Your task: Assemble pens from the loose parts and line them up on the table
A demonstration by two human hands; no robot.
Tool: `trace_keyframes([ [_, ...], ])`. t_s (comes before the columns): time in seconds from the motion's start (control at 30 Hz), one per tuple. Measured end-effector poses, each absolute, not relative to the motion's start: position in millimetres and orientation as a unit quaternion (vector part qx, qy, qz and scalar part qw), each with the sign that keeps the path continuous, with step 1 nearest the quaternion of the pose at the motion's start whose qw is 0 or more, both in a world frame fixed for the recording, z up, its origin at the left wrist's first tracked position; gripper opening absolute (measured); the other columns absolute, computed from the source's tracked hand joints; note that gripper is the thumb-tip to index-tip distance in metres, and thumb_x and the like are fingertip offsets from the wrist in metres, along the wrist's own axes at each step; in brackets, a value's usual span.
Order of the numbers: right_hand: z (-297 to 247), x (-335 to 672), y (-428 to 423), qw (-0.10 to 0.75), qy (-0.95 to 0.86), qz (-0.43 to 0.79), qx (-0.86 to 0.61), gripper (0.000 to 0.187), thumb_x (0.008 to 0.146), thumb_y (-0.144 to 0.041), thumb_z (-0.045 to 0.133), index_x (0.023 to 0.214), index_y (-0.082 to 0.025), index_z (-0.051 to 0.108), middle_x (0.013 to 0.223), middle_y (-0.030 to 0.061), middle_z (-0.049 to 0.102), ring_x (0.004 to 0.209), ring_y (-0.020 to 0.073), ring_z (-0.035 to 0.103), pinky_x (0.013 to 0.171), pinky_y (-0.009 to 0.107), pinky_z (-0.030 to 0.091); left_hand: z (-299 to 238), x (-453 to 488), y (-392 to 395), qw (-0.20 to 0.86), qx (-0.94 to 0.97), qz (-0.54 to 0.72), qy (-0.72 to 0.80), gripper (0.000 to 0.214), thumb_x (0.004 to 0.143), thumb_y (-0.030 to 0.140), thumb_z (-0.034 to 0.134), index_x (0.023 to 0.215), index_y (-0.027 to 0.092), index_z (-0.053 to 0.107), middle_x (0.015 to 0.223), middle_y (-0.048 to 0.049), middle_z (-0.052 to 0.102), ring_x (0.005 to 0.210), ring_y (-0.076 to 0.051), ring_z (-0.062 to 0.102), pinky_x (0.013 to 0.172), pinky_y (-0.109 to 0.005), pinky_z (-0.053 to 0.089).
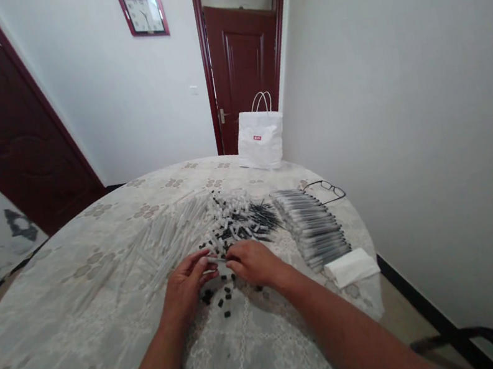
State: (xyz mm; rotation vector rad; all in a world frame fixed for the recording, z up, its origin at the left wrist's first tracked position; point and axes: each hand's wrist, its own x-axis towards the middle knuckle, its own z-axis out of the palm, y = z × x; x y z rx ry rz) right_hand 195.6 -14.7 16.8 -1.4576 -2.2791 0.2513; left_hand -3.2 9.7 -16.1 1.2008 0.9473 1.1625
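Observation:
My left hand (186, 286) and my right hand (253, 262) meet over the middle of a round table (65, 341). Together they pinch a thin clear pen barrel (218, 260) that runs between their fingertips. Small black caps (220, 296) lie scattered under and just in front of the hands. Behind the hands lies a heap of black refills and small white parts (245, 216). A spread of clear pen tubes (165, 236) lies to the left of that heap.
Several finished pens lie in a neat row (315, 226) at the right, with a folded white cloth (351, 266) and glasses (330, 188) close by. A white paper bag (261, 138) stands at the far edge. A chair (490, 342) shows at bottom right.

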Motion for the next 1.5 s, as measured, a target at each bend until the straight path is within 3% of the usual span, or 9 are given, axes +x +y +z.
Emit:
trace_keyframes([
  [0.17, 44, 231, -18, 0.129, -0.82, 0.067, -0.553, 0.018, 0.092, -0.03, 0.06, 0.099, -0.02, 0.072, 0.099, 0.0072, 0.072, 0.096, 0.0185, 0.064, 0.083, 0.025, 0.042, -19, -7, 12, 0.551, 0.509, 0.501, 0.432, 0.047, 0.082, 0.048, 0.068, 0.111, 0.012, 0.066, 0.102, -0.0123, 0.073, 0.082, -0.022, 0.071, 0.082, -0.045, 0.06],
  [0.33, 60, 295, -14, 0.167, -0.783, 0.012, -0.6, 0.019, 0.092, -0.021, 0.057, 0.106, -0.019, 0.07, 0.104, 0.0068, 0.071, 0.098, 0.0175, 0.062, 0.087, 0.025, 0.042, -21, -6, 12, 0.498, 0.566, 0.477, 0.451, 0.043, 0.084, 0.051, 0.065, 0.105, 0.013, 0.067, 0.093, -0.0097, 0.074, 0.073, -0.021, 0.069, 0.075, -0.04, 0.059],
  [0.5, 56, 368, -2, 0.132, -0.679, -0.098, -0.716, 0.023, 0.093, -0.02, 0.053, 0.105, -0.017, 0.073, 0.107, 0.0121, 0.068, 0.107, 0.0213, 0.057, 0.096, 0.03, 0.039, -14, 1, 4, 0.404, 0.671, 0.418, 0.46, 0.036, 0.087, 0.051, 0.06, 0.09, 0.017, 0.07, 0.079, -0.0055, 0.073, 0.069, -0.019, 0.067, 0.07, -0.032, 0.052],
  [0.7, 36, 406, 7, 0.087, -0.61, -0.137, -0.776, 0.026, 0.093, -0.024, 0.051, 0.11, -0.023, 0.072, 0.112, 0.0118, 0.065, 0.11, 0.0257, 0.054, 0.09, 0.035, 0.042, -14, 3, 1, 0.374, 0.698, 0.397, 0.464, 0.034, 0.088, 0.051, 0.058, 0.085, 0.02, 0.07, 0.078, -0.0033, 0.073, 0.065, -0.018, 0.064, 0.064, -0.027, 0.047],
  [1.03, 25, 401, 13, 0.091, -0.591, -0.14, -0.789, 0.034, 0.095, -0.018, 0.045, 0.117, -0.022, 0.07, 0.116, 0.0157, 0.064, 0.113, 0.029, 0.053, 0.091, 0.039, 0.042, -13, 4, 0, 0.355, 0.695, 0.415, 0.468, 0.029, 0.086, 0.047, 0.06, 0.081, 0.02, 0.071, 0.073, -0.0027, 0.072, 0.064, -0.018, 0.063, 0.06, -0.025, 0.045],
  [1.23, 23, 375, 13, 0.142, -0.639, -0.155, -0.74, 0.032, 0.095, -0.017, 0.045, 0.114, -0.016, 0.07, 0.112, 0.0141, 0.068, 0.11, 0.0259, 0.055, 0.099, 0.036, 0.038, -16, 4, -1, 0.35, 0.7, 0.416, 0.463, 0.029, 0.087, 0.044, 0.057, 0.079, 0.02, 0.07, 0.069, -0.0017, 0.07, 0.059, -0.016, 0.059, 0.058, -0.025, 0.044],
  [1.37, 25, 329, 16, 0.174, -0.716, -0.094, -0.669, 0.029, 0.095, -0.019, 0.048, 0.112, -0.016, 0.071, 0.11, 0.0113, 0.07, 0.106, 0.0221, 0.06, 0.098, 0.031, 0.039, -19, 3, -1, 0.34, 0.686, 0.447, 0.462, 0.028, 0.087, 0.043, 0.057, 0.079, 0.019, 0.07, 0.071, -0.0025, 0.07, 0.062, -0.016, 0.061, 0.061, -0.025, 0.046],
  [1.5, 24, 267, 17, 0.128, -0.79, 0.0, -0.6, 0.026, 0.095, -0.022, 0.051, 0.111, -0.02, 0.071, 0.106, 0.0085, 0.071, 0.102, 0.0196, 0.063, 0.091, 0.027, 0.043, -20, 0, 1, 0.318, 0.677, 0.467, 0.471, 0.028, 0.089, 0.041, 0.055, 0.078, 0.02, 0.069, 0.072, -0.0028, 0.07, 0.066, -0.017, 0.063, 0.065, -0.026, 0.047],
])
